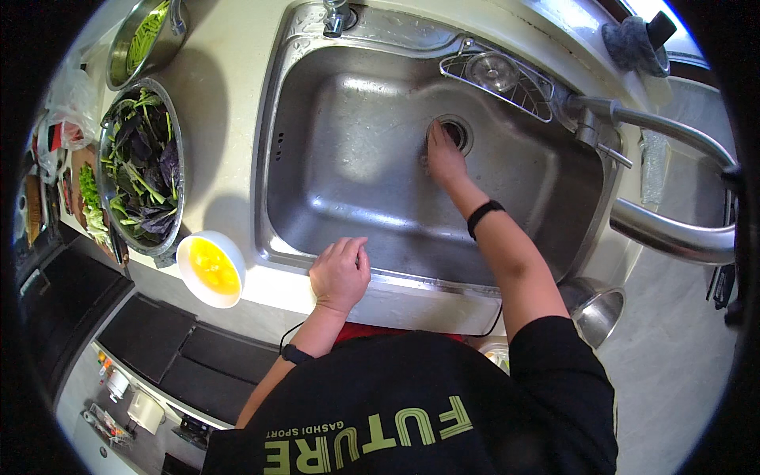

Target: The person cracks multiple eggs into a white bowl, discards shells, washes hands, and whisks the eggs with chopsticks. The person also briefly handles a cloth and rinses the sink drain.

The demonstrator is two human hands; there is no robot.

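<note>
Before me is a stainless steel sink point(368, 160) with a wet basin. My right hand point(446, 157) reaches down to its floor, at the left edge of the drain opening point(457, 135). Some of its fingertips are hidden, and whether they hold anything cannot be made out. At the front rim, my left hand point(340, 273) is loosely curled with its fingers together, and nothing shows in it. Left of that hand, a white bowl point(239, 261) of cracked raw eggs point(212, 267) stands on the counter.
A metal colander point(181, 178) of purple-green leafy vegetables and a steel pot point(113, 71) of cut green stems stand left. A wire corner rack point(534, 107) hangs in the sink. The faucet point(588, 127) rises at right, near a steel bowl point(599, 309).
</note>
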